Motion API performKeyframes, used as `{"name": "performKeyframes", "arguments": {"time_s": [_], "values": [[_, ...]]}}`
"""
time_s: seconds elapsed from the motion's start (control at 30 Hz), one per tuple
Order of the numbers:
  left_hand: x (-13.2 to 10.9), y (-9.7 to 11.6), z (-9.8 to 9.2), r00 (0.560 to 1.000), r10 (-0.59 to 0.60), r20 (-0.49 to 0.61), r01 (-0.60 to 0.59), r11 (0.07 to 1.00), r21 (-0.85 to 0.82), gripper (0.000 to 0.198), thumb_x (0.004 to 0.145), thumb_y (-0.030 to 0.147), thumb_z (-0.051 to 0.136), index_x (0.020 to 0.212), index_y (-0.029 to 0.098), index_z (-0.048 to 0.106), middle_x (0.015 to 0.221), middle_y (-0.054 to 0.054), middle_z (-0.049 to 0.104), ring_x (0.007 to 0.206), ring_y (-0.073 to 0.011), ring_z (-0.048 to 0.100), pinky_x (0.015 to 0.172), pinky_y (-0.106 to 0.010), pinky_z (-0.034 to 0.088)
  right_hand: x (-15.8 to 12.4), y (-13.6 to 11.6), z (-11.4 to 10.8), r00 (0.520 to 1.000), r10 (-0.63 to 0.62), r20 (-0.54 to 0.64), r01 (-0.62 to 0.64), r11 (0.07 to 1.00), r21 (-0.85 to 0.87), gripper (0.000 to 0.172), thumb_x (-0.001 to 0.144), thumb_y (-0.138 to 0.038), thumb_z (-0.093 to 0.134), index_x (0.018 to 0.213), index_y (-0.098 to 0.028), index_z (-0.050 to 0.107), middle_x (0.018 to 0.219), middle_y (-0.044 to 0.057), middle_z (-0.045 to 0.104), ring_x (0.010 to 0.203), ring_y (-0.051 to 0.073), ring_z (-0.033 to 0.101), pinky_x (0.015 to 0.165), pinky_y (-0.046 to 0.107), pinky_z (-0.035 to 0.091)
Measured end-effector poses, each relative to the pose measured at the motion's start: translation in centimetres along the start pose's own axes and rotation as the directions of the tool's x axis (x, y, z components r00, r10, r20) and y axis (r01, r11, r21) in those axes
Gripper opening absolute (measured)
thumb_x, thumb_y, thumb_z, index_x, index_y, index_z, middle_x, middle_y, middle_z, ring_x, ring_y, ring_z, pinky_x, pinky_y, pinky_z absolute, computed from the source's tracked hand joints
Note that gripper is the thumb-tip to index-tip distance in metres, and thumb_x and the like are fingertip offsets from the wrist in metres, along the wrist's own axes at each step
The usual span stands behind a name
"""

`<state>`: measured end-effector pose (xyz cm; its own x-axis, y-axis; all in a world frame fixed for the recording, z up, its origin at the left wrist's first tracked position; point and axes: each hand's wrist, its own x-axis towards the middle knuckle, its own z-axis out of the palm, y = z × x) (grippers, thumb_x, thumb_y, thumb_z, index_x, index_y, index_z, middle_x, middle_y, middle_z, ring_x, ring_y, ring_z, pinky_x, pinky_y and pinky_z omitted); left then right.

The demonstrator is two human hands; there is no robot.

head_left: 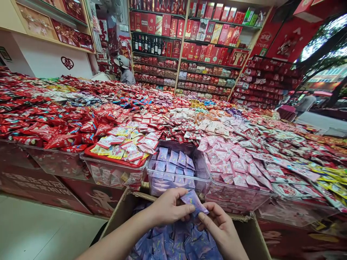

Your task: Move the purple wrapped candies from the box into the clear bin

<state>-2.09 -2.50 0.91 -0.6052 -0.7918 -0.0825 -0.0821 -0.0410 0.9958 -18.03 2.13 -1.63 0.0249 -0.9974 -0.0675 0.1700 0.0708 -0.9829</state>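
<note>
1. Nearest, our left hand [169, 206] and right hand [217, 225] met above a brown corrugated cardboard box [252, 231]. Each grip was closed, pinching one lilac-blue foil sachet [194, 203] between the fingers.
2. We handled that single sachet just over a heap of lilac-blue foil sachets [173, 242] inside the box, too many and too overlapped to count.
3. Just beyond the box stood three clear plastic bins: one with a red tray rim [114, 162], one of lilac sachets [159, 191], and one of pink sachets [235, 196].
4. Farther on, countless red, pink and yellow packets [81, 108] lay mounded across the red-fronted table [94, 196].
5. Farthest, we saw wooden shelves [184, 47] of red boxes, and two other people: one in a pale helmet [123, 68], another far right [306, 103].
</note>
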Motion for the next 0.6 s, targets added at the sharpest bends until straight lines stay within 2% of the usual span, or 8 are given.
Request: {"name": "performKeyframes", "arguments": {"time_s": [0.13, 0.27, 0.37, 0.5, 0.6], "values": [[0.05, -0.08, -0.02, 1.000, -0.011, -0.020, 0.010, 1.000, -0.016, 0.025, 0.071, 0.032, 0.057, 0.086, 0.012, 0.053, 0.066, 0.001, 0.053, 0.055, -0.0115, 0.051, 0.053, -0.023, 0.041, -0.02, 0.22, -0.15, 1.000, -0.019, -0.020, 0.019, 1.000, -0.008, 0.023, 0.066, -0.035, 0.065, 0.077, -0.017, 0.057, 0.067, 0.000, 0.058, 0.061, 0.013, 0.053, 0.058, 0.024, 0.045], [-0.11, 0.24, 0.04, 0.999, 0.038, -0.004, -0.037, 0.997, 0.063, 0.024, 0.072, 0.033, 0.056, 0.083, 0.012, 0.053, 0.066, 0.002, 0.050, 0.058, -0.0106, 0.047, 0.053, -0.021, 0.037, -0.04, 0.08, -0.44, 0.998, -0.042, -0.039, 0.041, 0.999, -0.026, 0.023, 0.065, -0.035, 0.066, 0.077, -0.017, 0.057, 0.062, -0.001, 0.056, 0.052, 0.010, 0.049, 0.050, 0.022, 0.041], [-0.15, 0.18, 0.17, 0.995, 0.096, -0.039, -0.092, 0.991, 0.100, 0.027, 0.069, 0.029, 0.060, 0.089, 0.012, 0.054, 0.072, 0.000, 0.051, 0.066, -0.0114, 0.046, 0.058, -0.021, 0.036, 0.03, -0.10, -0.80, 0.994, -0.069, -0.083, 0.066, 0.997, -0.042, 0.022, 0.065, -0.033, 0.066, 0.078, -0.018, 0.057, 0.061, -0.002, 0.055, 0.052, 0.009, 0.046, 0.047, 0.019, 0.037], [0.03, -0.38, 0.53, 0.995, 0.094, -0.035, -0.094, 0.995, -0.026, 0.044, 0.066, 0.020, 0.061, 0.107, 0.015, 0.046, 0.083, -0.002, 0.053, 0.069, -0.0121, 0.048, 0.061, -0.023, 0.039, 0.16, -0.16, -0.86, 0.991, -0.066, -0.113, 0.070, 0.997, 0.024, 0.026, 0.065, -0.032, 0.067, 0.082, -0.018, 0.055, 0.067, 0.001, 0.059, 0.055, 0.010, 0.050, 0.045, 0.018, 0.036], [0.18, -0.62, 0.77, 0.996, 0.057, -0.063, -0.063, 0.994, -0.094, 0.042, 0.068, 0.022, 0.060, 0.107, 0.014, 0.046, 0.078, -0.001, 0.054, 0.060, -0.0106, 0.048, 0.055, -0.023, 0.040, 0.19, -0.14, -0.55, 0.987, -0.076, -0.144, 0.090, 0.992, 0.091, 0.030, 0.064, -0.031, 0.068, 0.084, -0.019, 0.050, 0.065, -0.001, 0.059, 0.053, 0.010, 0.050, 0.046, 0.019, 0.038]]}}
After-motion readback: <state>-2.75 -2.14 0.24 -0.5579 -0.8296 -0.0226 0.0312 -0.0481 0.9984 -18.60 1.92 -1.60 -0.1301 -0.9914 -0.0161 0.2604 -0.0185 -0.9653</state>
